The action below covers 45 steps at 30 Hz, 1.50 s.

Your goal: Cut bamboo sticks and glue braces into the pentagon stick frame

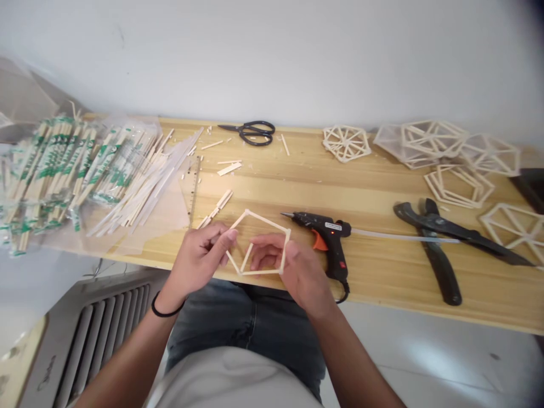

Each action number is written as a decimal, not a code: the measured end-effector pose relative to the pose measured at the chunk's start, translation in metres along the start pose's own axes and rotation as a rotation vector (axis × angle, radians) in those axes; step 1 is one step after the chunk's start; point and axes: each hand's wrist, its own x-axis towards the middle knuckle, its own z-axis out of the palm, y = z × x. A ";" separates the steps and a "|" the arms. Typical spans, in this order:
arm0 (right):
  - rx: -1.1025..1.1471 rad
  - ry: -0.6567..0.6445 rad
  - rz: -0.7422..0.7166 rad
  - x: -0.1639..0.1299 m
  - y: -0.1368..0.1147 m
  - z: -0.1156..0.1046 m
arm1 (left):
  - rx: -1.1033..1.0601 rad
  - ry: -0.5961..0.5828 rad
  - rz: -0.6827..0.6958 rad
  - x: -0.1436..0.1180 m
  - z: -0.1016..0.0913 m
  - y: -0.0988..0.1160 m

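Note:
Between my hands, above the table's front edge, is a five-sided frame (267,221) made of thin wooden sticks. One short stick (246,258) runs inward from its lower corner. My left hand (203,252) pinches the frame's left corner between thumb and fingers. On the opposite side, my right hand (304,272) grips the right stick, with its fingers reaching behind the frame. Just right of my right hand, a black hot glue gun (329,232) with an orange trigger lies on its side, a clear glue stick (399,235) in its back and a small red light showing.
Wrapped chopsticks (59,170) and loose sticks (136,192) cover the table's left. Black scissors (255,133), a clear ruler (195,190) and cut stick pieces (229,168) lie mid-table. Large black-handled cutters (440,249) rest at right, near finished spoked frames (433,139).

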 end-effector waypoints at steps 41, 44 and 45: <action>-0.092 0.274 -0.227 -0.003 0.005 0.008 | -0.105 -0.110 0.175 0.002 0.003 -0.003; -0.115 0.297 -0.181 -0.003 0.003 0.009 | -0.086 -0.098 0.215 0.002 0.003 -0.003; -0.113 0.299 -0.180 -0.003 0.002 0.009 | -0.081 -0.096 0.222 0.003 0.003 -0.002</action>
